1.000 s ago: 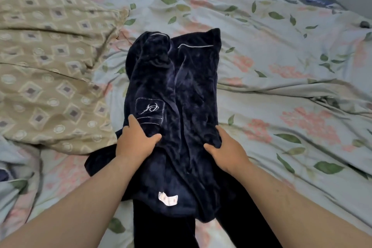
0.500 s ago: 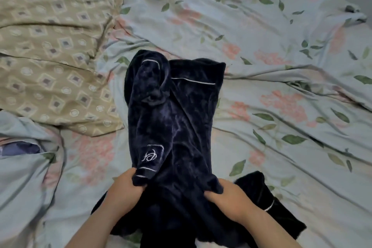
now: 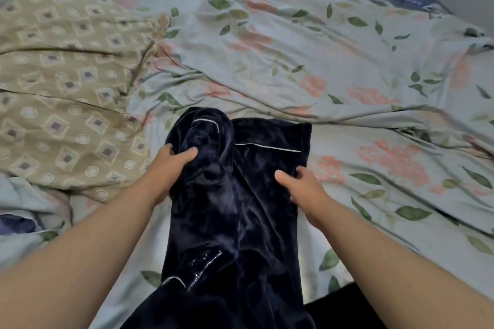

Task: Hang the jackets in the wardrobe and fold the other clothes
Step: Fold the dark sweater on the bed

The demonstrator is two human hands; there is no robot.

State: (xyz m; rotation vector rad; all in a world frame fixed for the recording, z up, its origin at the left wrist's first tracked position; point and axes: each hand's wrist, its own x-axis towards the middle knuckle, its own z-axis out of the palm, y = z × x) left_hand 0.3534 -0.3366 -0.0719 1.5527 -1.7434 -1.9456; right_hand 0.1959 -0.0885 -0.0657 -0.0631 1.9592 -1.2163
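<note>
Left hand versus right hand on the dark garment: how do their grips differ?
The left hand pinches a bunched fold on the left side of the dark garment, slightly farther from the camera. The right hand holds its flatter right edge, thumb on top, slightly nearer. Both grip the same garment.

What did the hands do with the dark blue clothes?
Both hands let go near the stitched pocket and moved up the dark blue garment, away from the person. The left hand now grips the bunched fold, the right hand pinches the right edge. It still lies on the floral bedding beside the patterned pillow.
</note>
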